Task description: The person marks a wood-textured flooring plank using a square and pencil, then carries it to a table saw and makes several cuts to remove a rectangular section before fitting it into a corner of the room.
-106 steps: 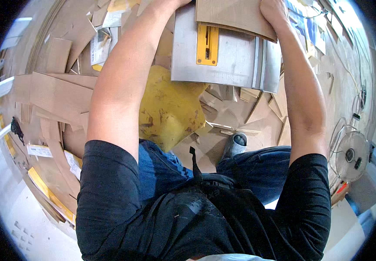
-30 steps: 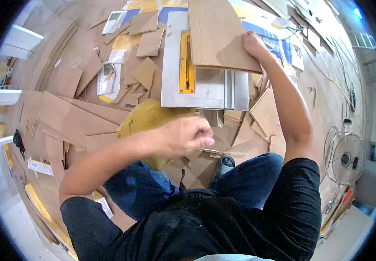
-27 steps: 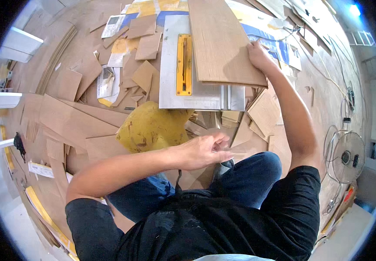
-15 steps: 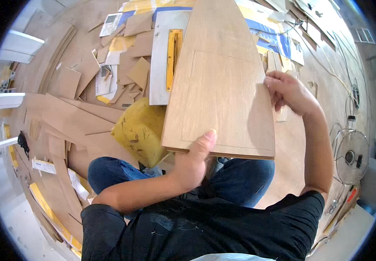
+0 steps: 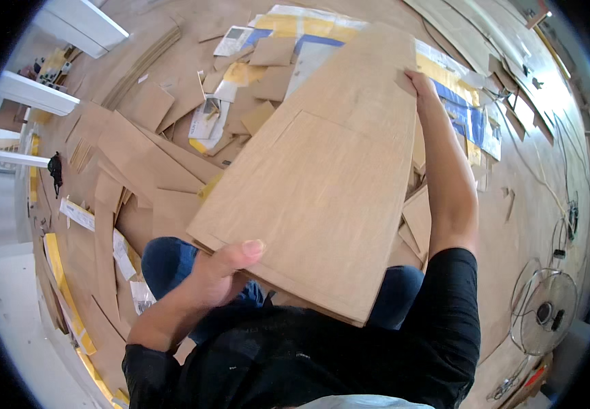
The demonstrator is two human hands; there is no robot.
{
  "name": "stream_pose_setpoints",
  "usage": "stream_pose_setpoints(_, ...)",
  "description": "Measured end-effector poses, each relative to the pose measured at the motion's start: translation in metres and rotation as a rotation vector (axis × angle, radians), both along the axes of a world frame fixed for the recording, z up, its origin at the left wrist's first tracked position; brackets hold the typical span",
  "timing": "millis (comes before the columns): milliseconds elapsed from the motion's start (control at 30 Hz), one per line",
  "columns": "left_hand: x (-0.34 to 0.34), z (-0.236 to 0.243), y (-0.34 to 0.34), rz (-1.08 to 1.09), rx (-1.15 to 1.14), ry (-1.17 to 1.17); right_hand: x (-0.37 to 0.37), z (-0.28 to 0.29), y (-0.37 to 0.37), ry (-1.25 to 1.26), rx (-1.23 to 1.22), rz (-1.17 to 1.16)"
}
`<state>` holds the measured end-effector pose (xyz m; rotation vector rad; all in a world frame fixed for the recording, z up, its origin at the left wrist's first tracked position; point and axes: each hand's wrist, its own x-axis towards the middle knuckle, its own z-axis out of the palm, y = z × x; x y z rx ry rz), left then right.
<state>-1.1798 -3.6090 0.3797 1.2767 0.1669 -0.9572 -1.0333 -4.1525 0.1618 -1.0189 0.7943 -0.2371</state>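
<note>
A large light-brown plywood panel [image 5: 329,184] with a thin rectangular line marked on its face fills the middle of the view, tilted up off the floor toward my body. My left hand [image 5: 223,273] grips its near lower-left edge, thumb on top. My right hand [image 5: 419,80] holds the far right edge, arm stretched out along the panel's side. The panel hides the table saw and the yellow patch seen earlier below it. My knees in blue jeans [image 5: 165,255] show under the near edge.
Brown cardboard sheets and offcuts [image 5: 138,157] cover the floor to the left and behind. Blue, yellow and white packaging [image 5: 472,119] lies at the upper right. A floor fan [image 5: 543,313] stands at the lower right with cables [image 5: 567,170] nearby. White shelf boards [image 5: 36,95] sit at the left.
The panel was lifted off the table saw and drawn toward me; my left hand came off the floor area and gripped its near edge, while my right hand slid to the far edge.
</note>
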Motion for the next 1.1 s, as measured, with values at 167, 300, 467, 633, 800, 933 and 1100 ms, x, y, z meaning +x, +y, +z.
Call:
stream_pose_setpoints(167, 0.081, -0.007, 0.013, 0.084, -0.031, -0.23, -0.033, -0.002, -0.018, -0.098, -0.037, -0.25)
stream_pose_setpoints(300, 0.171, -0.032, -0.025, 0.128, -0.149, -0.561, -0.09, 0.04, -0.03, -0.354, 0.096, -0.49)
stream_pose_setpoints(467, 0.269, -0.073, -0.106, -0.196, -0.204, -0.686, -0.193, 0.102, -0.07, -0.458, -0.008, -0.624)
stream_pose_setpoints(633, 0.35, -0.12, -0.186, -0.384, 0.04, -0.918, -0.218, 0.071, -0.141, -0.394, -0.146, -0.793)
stream_pose_setpoints(800, 0.343, -0.098, -0.242, -0.471, 0.708, -1.601, -0.243, 0.049, -0.159, -0.354, -0.196, -0.89)
stream_pose_setpoints(933, 0.275, -0.085, -0.315, -0.571, 0.678, -1.747, -0.236, 0.028, -0.172, -0.306, -0.214, -0.96)
stream_pose_setpoints(1100, 0.209, -0.104, -0.405, -0.627, 0.672, -1.635, -0.22, -0.001, -0.169, -0.227, -0.207, -0.948)
